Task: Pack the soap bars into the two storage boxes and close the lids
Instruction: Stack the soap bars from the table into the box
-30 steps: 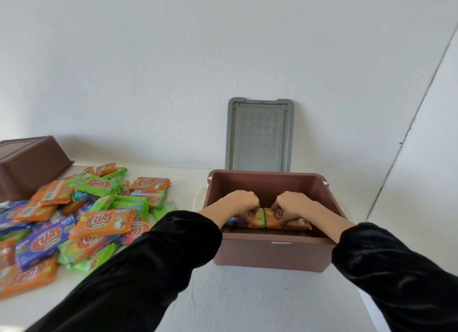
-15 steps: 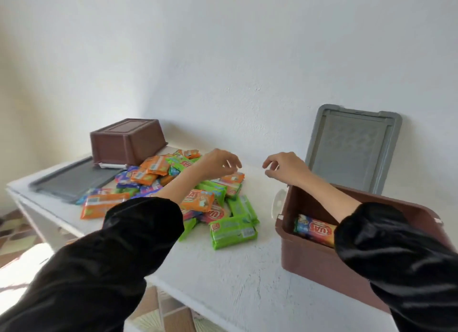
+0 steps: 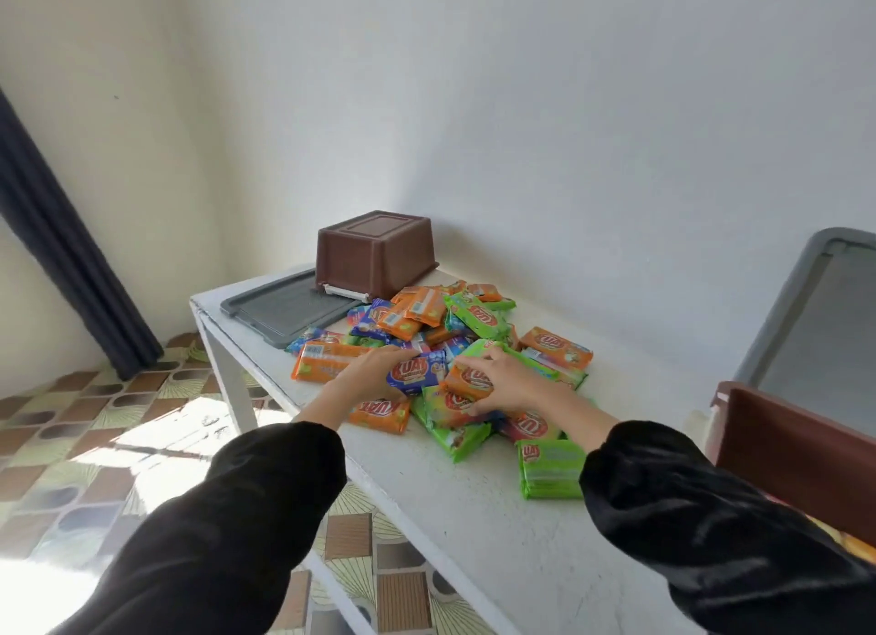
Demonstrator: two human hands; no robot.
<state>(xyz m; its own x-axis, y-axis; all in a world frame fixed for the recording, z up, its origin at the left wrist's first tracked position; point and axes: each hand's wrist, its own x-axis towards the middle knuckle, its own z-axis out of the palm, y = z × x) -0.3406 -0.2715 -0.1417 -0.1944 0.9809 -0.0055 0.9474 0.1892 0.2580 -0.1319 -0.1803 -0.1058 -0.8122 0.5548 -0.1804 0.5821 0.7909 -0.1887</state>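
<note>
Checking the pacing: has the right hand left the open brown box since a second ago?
Yes. The right hand has moved left, out of the open brown box, and now grips an orange soap bar.

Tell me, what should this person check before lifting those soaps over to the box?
1. Left hand grips a bar: ok, fingers curl round the blue soap bar.
2. Right hand grips a bar: ok, on the orange soap bar.
3. Open box uncovered: ok, its lid leans against the wall.
4. Room inside it: cannot tell.
5. Second box ready: not ok, upside down.
</note>
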